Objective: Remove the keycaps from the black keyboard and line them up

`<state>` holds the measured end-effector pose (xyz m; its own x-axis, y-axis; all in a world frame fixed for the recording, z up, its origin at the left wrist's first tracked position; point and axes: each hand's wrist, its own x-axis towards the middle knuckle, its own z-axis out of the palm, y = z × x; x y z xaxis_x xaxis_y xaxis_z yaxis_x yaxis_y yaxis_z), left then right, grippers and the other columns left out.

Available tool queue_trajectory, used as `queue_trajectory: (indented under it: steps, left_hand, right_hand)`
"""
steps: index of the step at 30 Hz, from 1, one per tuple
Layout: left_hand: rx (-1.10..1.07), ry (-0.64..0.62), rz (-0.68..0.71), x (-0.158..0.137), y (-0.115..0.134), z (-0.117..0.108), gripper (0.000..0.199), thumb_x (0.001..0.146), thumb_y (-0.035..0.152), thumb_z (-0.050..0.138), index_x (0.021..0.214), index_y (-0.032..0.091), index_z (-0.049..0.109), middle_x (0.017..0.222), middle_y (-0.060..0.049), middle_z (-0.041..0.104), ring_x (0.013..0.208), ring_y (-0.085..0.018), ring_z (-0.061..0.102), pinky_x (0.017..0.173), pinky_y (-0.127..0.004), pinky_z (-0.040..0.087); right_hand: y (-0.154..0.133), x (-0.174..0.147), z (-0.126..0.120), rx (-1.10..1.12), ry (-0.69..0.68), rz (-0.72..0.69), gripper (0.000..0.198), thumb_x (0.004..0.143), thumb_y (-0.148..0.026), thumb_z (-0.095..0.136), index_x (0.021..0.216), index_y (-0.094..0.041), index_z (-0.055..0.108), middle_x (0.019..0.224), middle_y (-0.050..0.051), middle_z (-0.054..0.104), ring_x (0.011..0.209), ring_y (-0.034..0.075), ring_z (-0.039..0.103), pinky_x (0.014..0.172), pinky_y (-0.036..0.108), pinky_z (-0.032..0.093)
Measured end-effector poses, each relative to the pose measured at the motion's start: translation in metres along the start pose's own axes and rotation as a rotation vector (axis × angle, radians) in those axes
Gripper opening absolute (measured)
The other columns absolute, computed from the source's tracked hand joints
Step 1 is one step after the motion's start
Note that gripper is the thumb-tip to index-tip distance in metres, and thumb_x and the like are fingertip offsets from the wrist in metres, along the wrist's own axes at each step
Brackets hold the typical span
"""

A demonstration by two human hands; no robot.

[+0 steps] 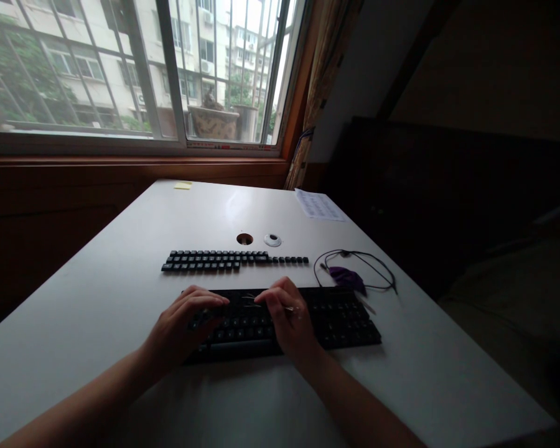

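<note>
A black keyboard (247,336) lies on the white desk. Its upper left part looks bare of keycaps, while keycaps show along the lower rows and at the right. My left hand (186,317) rests over the keyboard's left side, fingers stretched out toward its upper part and holding nothing that I can see. Over the middle, my right hand (289,317) is closed on a thin wire keycap puller (251,300), whose prongs point left above the bare part. Loose black keycaps (210,261) stand in neat rows behind the keyboard.
A black cable (378,252) is coiled on the white desk (102,274), with a purple cloth-like thing (348,277) beside it. Farther back are a round desk hole (244,239), its white cover (273,239), printed paper (321,205) and a yellow note (183,185).
</note>
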<state>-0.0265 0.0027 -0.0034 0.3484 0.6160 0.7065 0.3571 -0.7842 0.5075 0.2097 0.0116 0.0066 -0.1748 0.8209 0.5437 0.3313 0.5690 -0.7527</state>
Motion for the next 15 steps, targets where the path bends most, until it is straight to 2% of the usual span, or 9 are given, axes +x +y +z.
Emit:
queue_trajectory:
  steps: [3,5,11,15]
  left_hand:
    - [0.001,-0.024,-0.035,0.000,0.000,0.001,0.032,0.087,0.010,0.065,0.116,0.021,0.057,0.101,-0.005,0.068,0.092,-0.016,0.066,0.079,-0.030,0.057]
    - [-0.003,-0.041,-0.033,-0.001,-0.001,0.001,0.033,0.087,0.011,0.065,0.117,0.022,0.056,0.100,-0.004,0.067,0.091,-0.016,0.065,0.078,-0.030,0.057]
    - [0.049,-0.007,-0.014,-0.005,-0.004,0.004,0.035,0.086,0.012,0.067,0.117,0.022,0.054,0.100,-0.004,0.064,0.092,-0.016,0.064,0.078,-0.028,0.057]
    - [0.069,0.003,0.022,-0.008,-0.006,0.005,0.035,0.087,0.013,0.066,0.118,0.021,0.053,0.100,-0.004,0.061,0.090,-0.015,0.063,0.076,-0.027,0.057]
  right_hand:
    - [0.000,0.000,-0.001,-0.112,0.018,-0.099,0.024,0.099,-0.028,0.047,0.087,-0.022,0.067,0.090,0.004,0.052,0.090,0.019,0.052,0.082,0.035,0.043]
    - [0.000,0.000,0.000,-0.162,-0.014,-0.156,0.021,0.099,-0.026,0.047,0.089,-0.022,0.065,0.090,0.005,0.055,0.092,0.020,0.051,0.085,0.037,0.042]
    - [0.005,0.001,0.008,-0.184,-0.151,-0.266,0.020,0.101,-0.024,0.044,0.093,-0.021,0.062,0.080,0.003,0.058,0.080,0.018,0.051,0.074,0.032,0.044]
    - [0.005,-0.003,0.012,-0.171,-0.178,-0.285,0.016,0.099,-0.024,0.049,0.099,-0.020,0.064,0.079,0.003,0.056,0.077,0.016,0.052,0.069,0.028,0.044]
